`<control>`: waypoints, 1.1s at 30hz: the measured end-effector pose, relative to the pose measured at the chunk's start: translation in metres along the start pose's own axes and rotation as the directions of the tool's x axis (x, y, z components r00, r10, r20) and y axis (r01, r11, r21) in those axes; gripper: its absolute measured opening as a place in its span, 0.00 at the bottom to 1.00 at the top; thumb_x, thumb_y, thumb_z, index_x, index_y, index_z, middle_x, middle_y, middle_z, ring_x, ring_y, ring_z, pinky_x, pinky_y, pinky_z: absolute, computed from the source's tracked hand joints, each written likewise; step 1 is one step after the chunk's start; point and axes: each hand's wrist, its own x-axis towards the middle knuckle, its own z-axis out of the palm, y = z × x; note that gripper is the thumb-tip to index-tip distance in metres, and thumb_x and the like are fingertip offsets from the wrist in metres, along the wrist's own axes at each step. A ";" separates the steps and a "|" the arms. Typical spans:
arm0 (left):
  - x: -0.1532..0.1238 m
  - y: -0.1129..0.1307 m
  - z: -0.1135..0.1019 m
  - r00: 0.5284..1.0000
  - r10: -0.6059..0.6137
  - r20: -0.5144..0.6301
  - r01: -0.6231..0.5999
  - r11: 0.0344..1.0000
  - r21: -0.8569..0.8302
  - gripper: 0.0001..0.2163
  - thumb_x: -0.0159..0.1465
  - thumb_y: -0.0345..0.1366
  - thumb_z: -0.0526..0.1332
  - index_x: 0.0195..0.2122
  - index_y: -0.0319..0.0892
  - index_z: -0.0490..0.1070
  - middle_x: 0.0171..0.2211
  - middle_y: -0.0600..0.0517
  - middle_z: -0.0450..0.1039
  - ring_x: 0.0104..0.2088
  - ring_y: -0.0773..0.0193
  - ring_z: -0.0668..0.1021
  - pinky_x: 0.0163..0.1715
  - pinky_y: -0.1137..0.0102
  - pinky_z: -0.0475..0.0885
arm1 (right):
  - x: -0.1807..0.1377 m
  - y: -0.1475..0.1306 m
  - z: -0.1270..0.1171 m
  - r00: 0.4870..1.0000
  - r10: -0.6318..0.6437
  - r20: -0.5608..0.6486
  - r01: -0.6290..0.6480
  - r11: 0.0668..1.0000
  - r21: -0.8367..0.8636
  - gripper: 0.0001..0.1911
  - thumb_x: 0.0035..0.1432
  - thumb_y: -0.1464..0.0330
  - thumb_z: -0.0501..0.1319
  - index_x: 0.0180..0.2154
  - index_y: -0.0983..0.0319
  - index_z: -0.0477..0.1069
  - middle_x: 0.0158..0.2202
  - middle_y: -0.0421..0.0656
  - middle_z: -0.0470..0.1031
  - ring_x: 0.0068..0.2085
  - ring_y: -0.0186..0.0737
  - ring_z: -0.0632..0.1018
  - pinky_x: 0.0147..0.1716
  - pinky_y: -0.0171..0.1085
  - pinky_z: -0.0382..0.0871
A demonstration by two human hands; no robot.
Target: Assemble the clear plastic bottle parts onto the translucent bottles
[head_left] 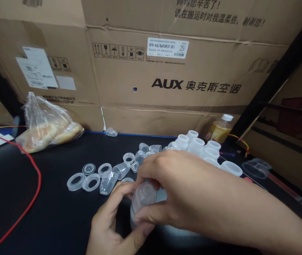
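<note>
Both my hands meet low in the middle of the head view over a black table [47,212]. My left hand [110,223] wraps its fingers round a small translucent plastic bottle [141,202] from below. My right hand [177,191] grips the bottle's domed top with thumb and fingers curled over it. Just beyond lie several loose clear parts: flat rings [91,182], small caps [108,182] and little cups [121,170]. A cluster of white bottle necks [201,147] stands behind my right hand.
Large cardboard boxes [166,81] wall off the back of the table. A plastic bag of bread [47,129] lies at the left, a red cable [35,177] curves across the left side, and a drink bottle [220,129] stands at the right.
</note>
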 end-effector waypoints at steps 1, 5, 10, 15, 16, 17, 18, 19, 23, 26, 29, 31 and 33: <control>0.000 0.000 0.000 1.000 0.000 -0.004 0.000 1.000 0.002 0.18 0.57 0.51 0.84 0.46 0.54 0.89 0.40 0.55 0.89 0.43 0.56 0.87 0.49 0.68 0.82 | 0.000 0.000 0.000 1.000 0.000 -0.003 0.000 1.000 0.002 0.11 0.60 0.57 0.81 0.37 0.55 0.86 0.32 0.34 0.86 0.32 0.40 0.83 0.27 0.39 0.56; -0.001 -0.001 0.000 1.000 0.004 0.009 -0.004 1.000 -0.004 0.18 0.57 0.50 0.84 0.46 0.55 0.89 0.40 0.56 0.90 0.42 0.57 0.87 0.49 0.68 0.81 | 0.004 0.000 -0.001 1.000 0.007 0.008 -0.007 1.000 0.009 0.11 0.61 0.57 0.81 0.37 0.55 0.86 0.32 0.34 0.86 0.32 0.39 0.83 0.28 0.38 0.56; 0.000 0.002 0.003 1.000 -0.003 -0.018 0.003 1.000 -0.005 0.19 0.56 0.53 0.85 0.45 0.53 0.89 0.39 0.55 0.89 0.41 0.57 0.87 0.47 0.69 0.81 | 0.008 -0.001 -0.005 0.998 -0.015 0.058 0.014 1.000 0.015 0.14 0.64 0.54 0.79 0.36 0.57 0.85 0.31 0.35 0.84 0.30 0.38 0.81 0.28 0.38 0.57; -0.001 0.003 0.004 1.000 0.013 -0.013 -0.013 1.000 0.003 0.18 0.58 0.55 0.84 0.45 0.55 0.89 0.39 0.57 0.89 0.42 0.59 0.86 0.48 0.71 0.81 | 0.008 0.000 -0.005 0.998 -0.007 0.057 0.007 1.000 0.008 0.14 0.63 0.55 0.80 0.36 0.57 0.86 0.32 0.35 0.85 0.31 0.37 0.81 0.28 0.38 0.58; -0.001 0.002 0.004 1.000 0.008 -0.014 -0.008 1.000 0.006 0.19 0.58 0.56 0.84 0.45 0.55 0.89 0.39 0.56 0.89 0.42 0.58 0.87 0.47 0.70 0.81 | 0.008 0.000 -0.004 0.998 -0.012 0.060 0.012 1.000 0.010 0.14 0.63 0.55 0.81 0.36 0.57 0.86 0.32 0.35 0.85 0.31 0.37 0.81 0.29 0.38 0.58; -0.001 0.002 0.003 1.000 0.003 -0.015 -0.003 1.000 0.010 0.20 0.57 0.56 0.84 0.45 0.54 0.89 0.39 0.55 0.89 0.42 0.57 0.87 0.47 0.69 0.81 | 0.008 0.001 -0.004 0.998 -0.018 0.066 0.017 1.000 0.013 0.15 0.63 0.54 0.81 0.36 0.57 0.86 0.32 0.35 0.85 0.31 0.37 0.81 0.29 0.38 0.58; -0.001 0.001 0.003 1.000 -0.001 -0.014 0.001 1.000 0.015 0.20 0.57 0.56 0.84 0.44 0.53 0.89 0.39 0.55 0.89 0.42 0.56 0.87 0.46 0.68 0.82 | 0.009 0.001 -0.003 0.997 -0.025 0.071 0.023 1.000 0.018 0.15 0.63 0.54 0.80 0.36 0.57 0.86 0.32 0.35 0.85 0.31 0.37 0.81 0.29 0.38 0.59; -0.002 0.000 0.002 1.000 -0.002 -0.013 0.002 1.000 0.019 0.20 0.57 0.55 0.84 0.44 0.53 0.89 0.39 0.54 0.89 0.42 0.55 0.87 0.46 0.67 0.82 | 0.009 0.001 -0.003 0.997 -0.031 0.070 0.030 0.999 0.021 0.15 0.63 0.54 0.80 0.37 0.57 0.86 0.32 0.35 0.85 0.31 0.38 0.81 0.29 0.38 0.59; -0.001 -0.002 -0.001 1.000 0.014 -0.012 -0.013 0.999 0.034 0.19 0.57 0.52 0.84 0.46 0.53 0.88 0.39 0.54 0.89 0.41 0.55 0.87 0.49 0.65 0.83 | 0.009 0.002 -0.003 0.998 -0.019 0.053 0.019 1.000 0.008 0.13 0.64 0.55 0.80 0.37 0.57 0.85 0.32 0.35 0.85 0.32 0.38 0.81 0.29 0.38 0.59; 0.000 -0.002 -0.002 1.000 0.015 0.008 -0.015 0.999 0.035 0.19 0.57 0.51 0.84 0.46 0.52 0.88 0.39 0.53 0.90 0.41 0.54 0.88 0.48 0.64 0.83 | 0.007 0.002 -0.002 0.999 -0.020 0.039 0.020 1.000 0.002 0.14 0.64 0.54 0.80 0.38 0.56 0.86 0.33 0.36 0.85 0.32 0.39 0.81 0.29 0.38 0.59; 0.001 -0.001 -0.002 0.999 0.016 0.028 -0.017 1.000 0.018 0.18 0.57 0.49 0.84 0.46 0.54 0.89 0.39 0.55 0.90 0.41 0.55 0.88 0.47 0.67 0.82 | 0.004 0.003 -0.001 0.999 -0.035 0.041 0.035 0.999 0.009 0.13 0.64 0.54 0.80 0.38 0.55 0.86 0.32 0.36 0.85 0.33 0.39 0.82 0.29 0.38 0.60; 0.000 -0.002 -0.002 1.000 0.014 0.020 -0.014 1.000 0.018 0.18 0.56 0.48 0.84 0.46 0.55 0.89 0.40 0.56 0.90 0.42 0.56 0.88 0.48 0.67 0.82 | 0.005 0.004 0.000 0.999 -0.029 0.044 0.028 1.000 0.009 0.12 0.63 0.55 0.80 0.38 0.55 0.87 0.33 0.35 0.86 0.33 0.39 0.83 0.30 0.38 0.61; -0.001 -0.003 -0.002 1.000 0.002 0.001 -0.002 1.000 0.026 0.18 0.56 0.48 0.85 0.46 0.54 0.89 0.41 0.55 0.90 0.42 0.55 0.88 0.51 0.65 0.82 | 0.005 0.005 -0.001 0.999 -0.023 0.037 0.023 1.000 0.001 0.12 0.63 0.55 0.80 0.39 0.55 0.86 0.34 0.35 0.86 0.34 0.40 0.83 0.30 0.39 0.62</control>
